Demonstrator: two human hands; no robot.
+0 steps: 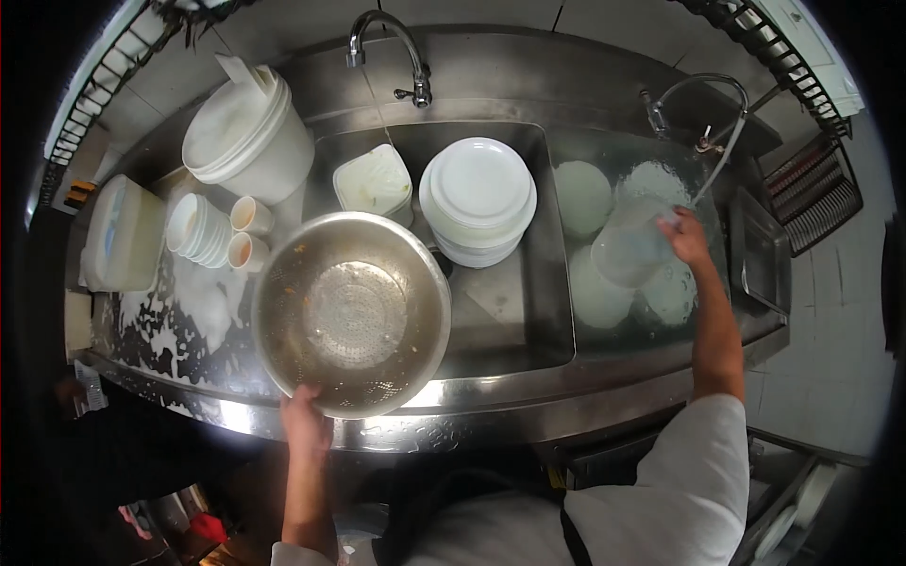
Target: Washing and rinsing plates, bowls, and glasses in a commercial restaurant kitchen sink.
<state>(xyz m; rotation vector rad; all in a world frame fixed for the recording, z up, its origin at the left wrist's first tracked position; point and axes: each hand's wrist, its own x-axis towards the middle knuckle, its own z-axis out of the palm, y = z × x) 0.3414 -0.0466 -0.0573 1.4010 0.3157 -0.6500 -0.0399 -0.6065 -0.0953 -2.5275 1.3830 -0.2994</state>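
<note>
My left hand (307,417) grips the near rim of a large perforated metal colander (357,315), which has orange food bits on its wall and is tilted over the sink's left part. My right hand (683,237) holds a translucent plastic container (632,243) by its edge over the water-filled right basin; its outline is blurred. White round dishes (600,286) lie under the water there. Right of the colander, a stack of white plates (483,187) stands in the left basin (488,354), beside a square white tub (373,182) under a thin stream from the faucet (389,35).
A white bucket (244,141), stacked white cups (199,230), two small cups (249,252) and a plastic bin (126,233) stand on the foamy left counter. A second faucet with a hose (736,127) reaches the right basin. A metal tray (761,251) and a dark rack (814,187) are at right.
</note>
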